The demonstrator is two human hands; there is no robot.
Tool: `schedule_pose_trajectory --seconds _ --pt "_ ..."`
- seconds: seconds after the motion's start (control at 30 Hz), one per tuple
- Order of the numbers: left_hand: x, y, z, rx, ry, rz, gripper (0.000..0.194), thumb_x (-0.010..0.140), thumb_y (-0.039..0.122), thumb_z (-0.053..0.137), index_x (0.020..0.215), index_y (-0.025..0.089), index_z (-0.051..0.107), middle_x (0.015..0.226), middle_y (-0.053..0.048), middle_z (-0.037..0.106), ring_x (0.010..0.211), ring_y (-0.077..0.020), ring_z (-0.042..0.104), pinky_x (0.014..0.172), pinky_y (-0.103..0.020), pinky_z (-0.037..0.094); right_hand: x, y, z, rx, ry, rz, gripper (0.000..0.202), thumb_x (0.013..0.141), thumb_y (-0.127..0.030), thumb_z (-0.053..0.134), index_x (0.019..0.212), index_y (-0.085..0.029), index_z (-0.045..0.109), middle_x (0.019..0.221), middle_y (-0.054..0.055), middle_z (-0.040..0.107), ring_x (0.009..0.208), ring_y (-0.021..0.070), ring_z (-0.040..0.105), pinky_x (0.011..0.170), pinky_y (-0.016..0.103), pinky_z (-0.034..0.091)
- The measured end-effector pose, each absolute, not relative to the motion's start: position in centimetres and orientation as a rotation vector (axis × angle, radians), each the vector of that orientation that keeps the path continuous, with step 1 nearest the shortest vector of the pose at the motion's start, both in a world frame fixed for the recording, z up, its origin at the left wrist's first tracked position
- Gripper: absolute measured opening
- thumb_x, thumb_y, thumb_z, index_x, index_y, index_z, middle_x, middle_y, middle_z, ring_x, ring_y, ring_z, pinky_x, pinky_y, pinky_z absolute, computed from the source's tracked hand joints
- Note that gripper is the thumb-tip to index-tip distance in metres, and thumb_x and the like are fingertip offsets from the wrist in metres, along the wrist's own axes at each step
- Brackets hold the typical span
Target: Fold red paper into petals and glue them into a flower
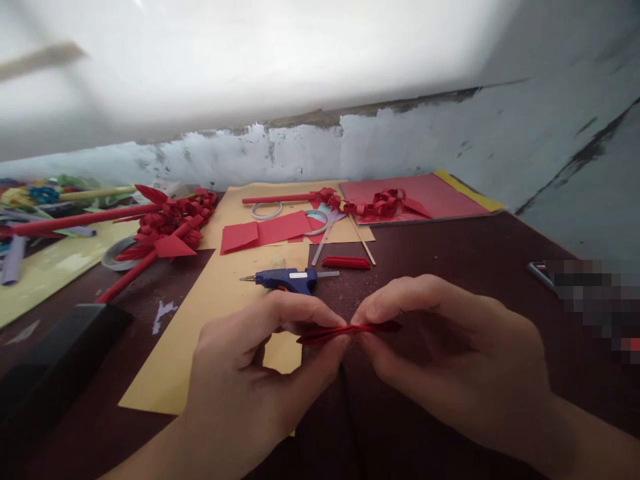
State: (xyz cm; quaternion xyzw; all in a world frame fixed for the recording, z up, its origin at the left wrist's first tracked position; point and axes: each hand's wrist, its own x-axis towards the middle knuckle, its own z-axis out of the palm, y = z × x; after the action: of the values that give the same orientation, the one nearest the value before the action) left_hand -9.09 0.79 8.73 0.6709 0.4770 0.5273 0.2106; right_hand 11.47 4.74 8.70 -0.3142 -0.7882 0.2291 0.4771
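Note:
Between my two hands is a folded red paper piece (320, 335), thin and pointed at its ends, held level above the table. My left hand (255, 360) pinches it near the middle with thumb and forefinger. Close beside those fingertips, my right hand (450, 353) pinches it too. Just beyond my hands lies a blue glue gun (287, 280), its nozzle toward the left and a clear glue stick in its back. A folded red paper strip bundle (346, 263) rests to the right of the glue gun.
Yellow paper (170, 360) lies under and left of the glue gun. Behind are red paper cards (270, 230), tape rings (267, 211) and a red paper flower (327, 197). More red flowers (170, 227) lie left, near a black box (65, 360). A phone-like object (540, 273) is at right.

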Motion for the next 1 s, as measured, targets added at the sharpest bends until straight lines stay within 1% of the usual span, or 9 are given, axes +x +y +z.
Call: schedule_pose_trajectory --seconds 0.27,0.4,0.57,0.77,0.87,1.0 --pt "-9.11 0.55 8.92 1.869 1.323 1.434 0.029 0.084 0.008 0.080 0.095 0.033 0.073 0.088 0.008 0.079 0.083 -0.0141 0.075 0.069 -0.024 0.060 11.09 4.63 8.86 -0.723 -1.918 0.608 0.027 0.084 -0.004 0.074 0.098 -0.025 0.068 0.090 -0.007 0.078 0.079 0.0093 0.075 0.074 0.019 0.060" --pt "-9.07 0.50 8.79 1.890 1.307 1.446 0.030 0.084 0.007 0.080 0.096 0.033 0.073 0.089 0.008 0.080 0.084 -0.0141 0.076 0.070 -0.023 0.060 10.96 4.71 8.62 -0.703 -1.887 0.663 0.030 0.083 -0.002 0.073 0.101 -0.026 0.068 0.092 -0.006 0.079 0.080 0.0111 0.075 0.074 0.021 0.061" --pt "-8.88 0.41 8.73 1.887 1.288 1.452 0.028 0.083 0.007 0.081 0.095 0.032 0.073 0.089 0.006 0.081 0.083 -0.0155 0.078 0.073 -0.024 0.063 11.15 4.48 8.26 -0.707 -1.871 0.729 0.036 0.081 0.000 0.074 0.103 -0.027 0.066 0.093 -0.005 0.077 0.082 0.0136 0.075 0.075 0.024 0.061" --pt "-8.88 0.68 8.59 1.916 1.298 1.466 0.026 0.084 0.010 0.082 0.096 0.031 0.073 0.087 0.004 0.081 0.079 -0.0166 0.077 0.067 -0.026 0.063 11.11 4.32 8.28 -0.710 -1.851 0.737 0.036 0.081 0.001 0.073 0.101 -0.028 0.065 0.092 -0.003 0.076 0.081 0.0146 0.074 0.074 0.026 0.061" --pt "-8.82 0.92 8.66 1.901 1.320 1.457 0.025 0.083 0.012 0.084 0.097 0.030 0.075 0.087 0.004 0.080 0.076 -0.0147 0.074 0.068 -0.025 0.062 11.11 4.34 8.30 -0.713 -1.837 0.714 0.034 0.081 0.000 0.073 0.098 -0.028 0.065 0.091 -0.004 0.075 0.080 0.0140 0.074 0.074 0.026 0.060" --pt "-8.79 1.11 9.15 1.959 1.321 1.413 0.021 0.083 0.011 0.084 0.094 0.028 0.078 0.084 0.006 0.080 0.069 -0.0101 0.072 0.066 -0.019 0.061 11.10 4.33 8.26 -0.732 -1.821 0.699 0.033 0.081 0.000 0.073 0.097 -0.027 0.064 0.090 -0.005 0.074 0.080 0.0132 0.073 0.074 0.025 0.060"
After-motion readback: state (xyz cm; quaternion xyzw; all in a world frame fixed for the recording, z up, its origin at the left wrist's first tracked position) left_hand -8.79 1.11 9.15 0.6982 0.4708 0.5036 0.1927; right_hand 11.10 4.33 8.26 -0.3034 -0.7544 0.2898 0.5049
